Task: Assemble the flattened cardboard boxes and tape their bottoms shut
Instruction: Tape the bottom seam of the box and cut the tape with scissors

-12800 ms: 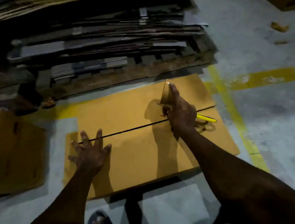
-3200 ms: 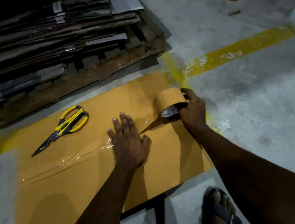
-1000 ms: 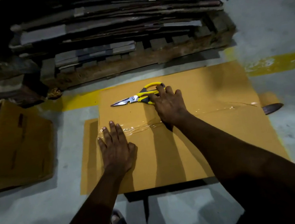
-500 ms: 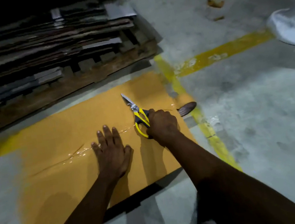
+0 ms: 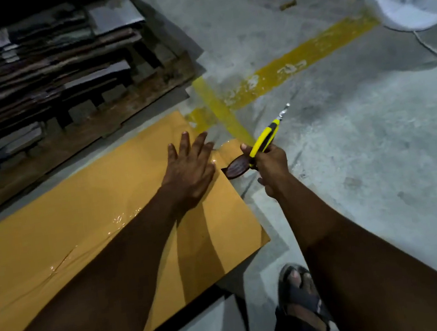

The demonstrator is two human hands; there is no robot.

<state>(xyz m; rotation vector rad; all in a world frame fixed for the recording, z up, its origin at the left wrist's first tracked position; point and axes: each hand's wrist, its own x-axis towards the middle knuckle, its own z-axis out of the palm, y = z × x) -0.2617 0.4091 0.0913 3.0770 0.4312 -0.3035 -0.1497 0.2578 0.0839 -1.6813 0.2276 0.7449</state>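
- While the left hand [image 5: 190, 169] presses flat, fingers spread, on the taped cardboard box [image 5: 85, 226], the box lies on a grey concrete floor [image 5: 365, 158].
- The right hand [image 5: 272, 164] grips yellow-handled scissors [image 5: 266, 137] beside the tape roll [image 5: 237, 167].
- Yellow floor lines [image 5: 295, 62] cross near a loaded wooden pallet [image 5: 68, 102].

a warehouse: concrete floor [image 5: 351, 160] with yellow lines [image 5: 295, 62], cardboard-stacked pallet [image 5: 109, 116].

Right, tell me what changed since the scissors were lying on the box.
The right hand took up the scissors and carried them off the box's right end, blades pointing away. The left hand slid right along the taped seam. The box stays flat on the floor.
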